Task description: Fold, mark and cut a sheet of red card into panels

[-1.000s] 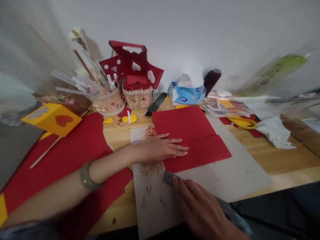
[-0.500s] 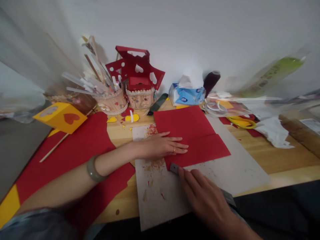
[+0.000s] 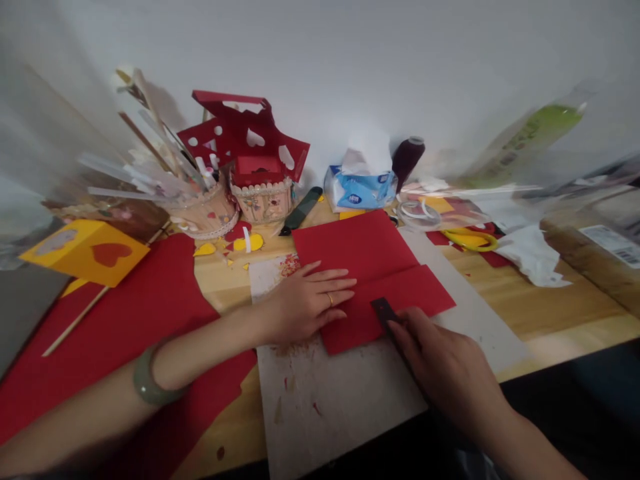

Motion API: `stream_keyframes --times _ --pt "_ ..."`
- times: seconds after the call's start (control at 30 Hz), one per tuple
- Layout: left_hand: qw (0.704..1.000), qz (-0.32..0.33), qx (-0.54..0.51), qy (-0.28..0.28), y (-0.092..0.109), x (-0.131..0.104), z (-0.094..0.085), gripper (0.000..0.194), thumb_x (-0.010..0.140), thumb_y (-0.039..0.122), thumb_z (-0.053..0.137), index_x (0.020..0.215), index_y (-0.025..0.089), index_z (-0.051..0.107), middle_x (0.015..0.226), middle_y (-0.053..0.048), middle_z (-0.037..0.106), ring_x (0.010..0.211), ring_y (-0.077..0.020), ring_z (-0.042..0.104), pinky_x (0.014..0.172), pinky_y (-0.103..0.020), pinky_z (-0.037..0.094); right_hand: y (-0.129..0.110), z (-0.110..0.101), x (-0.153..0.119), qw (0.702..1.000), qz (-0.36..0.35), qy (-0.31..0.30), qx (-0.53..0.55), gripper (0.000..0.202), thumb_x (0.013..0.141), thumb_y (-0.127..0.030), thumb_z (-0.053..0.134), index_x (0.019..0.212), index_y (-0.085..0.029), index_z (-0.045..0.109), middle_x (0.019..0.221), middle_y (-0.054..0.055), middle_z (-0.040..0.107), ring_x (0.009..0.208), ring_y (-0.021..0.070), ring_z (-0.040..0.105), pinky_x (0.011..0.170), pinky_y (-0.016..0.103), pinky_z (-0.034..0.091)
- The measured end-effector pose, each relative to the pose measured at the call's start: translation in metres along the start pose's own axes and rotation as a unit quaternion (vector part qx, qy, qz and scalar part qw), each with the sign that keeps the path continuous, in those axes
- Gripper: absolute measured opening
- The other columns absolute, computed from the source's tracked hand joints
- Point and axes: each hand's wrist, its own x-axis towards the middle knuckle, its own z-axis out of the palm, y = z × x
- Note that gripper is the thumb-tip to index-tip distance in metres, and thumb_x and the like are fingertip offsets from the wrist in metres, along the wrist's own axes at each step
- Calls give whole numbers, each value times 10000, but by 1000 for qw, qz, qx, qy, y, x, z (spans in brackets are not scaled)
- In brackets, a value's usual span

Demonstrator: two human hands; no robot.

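A creased sheet of red paper [image 3: 365,247] lies on a grey-white board [image 3: 345,393]. My left hand [image 3: 305,300] rests flat on the paper's left part, fingers stretched out; it wears a ring, and a green bangle [image 3: 147,380] circles the wrist. In my right hand [image 3: 445,353] is a dark, flat ruler [image 3: 384,310] with a hole near its end. That end is over the paper's lower right part, just below the crease. The rest of the ruler runs down beneath my palm and is partly hidden. I cannot tell whether its tip presses on the paper.
Larger red paper [image 3: 150,300] and a yellow paper lantern [image 3: 90,250] on a stick lie left. Behind stand a decorated pen holder [image 3: 205,213], a red cut-out paper piece [image 3: 235,133], a utility knife [image 3: 303,210] and tissues [image 3: 360,190]. Yellow-handled scissors [image 3: 470,240] lie right.
My right hand has moved the ruler up and to the right, from the paper's lower left corner onto its lower part. My left hand stays on the paper; the view has shifted slightly right.
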Motion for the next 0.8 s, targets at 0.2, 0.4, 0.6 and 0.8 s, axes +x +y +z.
stream_keyframes --times 0.2,0.4,0.6,0.8 --pt "989 -36 -10 -143 1 1 -5 954 782 680 505 1447 83 170 1512 -155 142 1414 -252 110 1124 -494 81 -22 13 1 992 -63 -69 85 295 968 -361 316 801 -197 496 489 -36 585 370 128 542 407 243 209" --pt "990 -26 -2 -138 -1 0 0 919 806 717 398 1454 110 160 1516 -146 134 1416 -234 107 1124 -476 54 -16 12 6 987 -68 -116 86 321 971 -385 300 795 -204 499 489 -29 580 382 142 545 418 264 182" --pt "989 -25 3 -144 -1 -1 -1 903 828 725 325 1459 105 143 1516 -147 131 1414 -244 115 1125 -470 38 28 10 7 994 -20 -109 25 355 957 -428 299 752 -209 488 450 -31 520 374 149 535 405 244 218" --pt "986 -34 9 -163 -1 -1 0 920 820 745 286 1459 100 137 1517 -135 121 1406 -268 141 1119 -474 61 93 3 4 991 66 -114 35 371 916 -521 336 794 -215 507 509 -7 534 437 167 541 414 246 289"
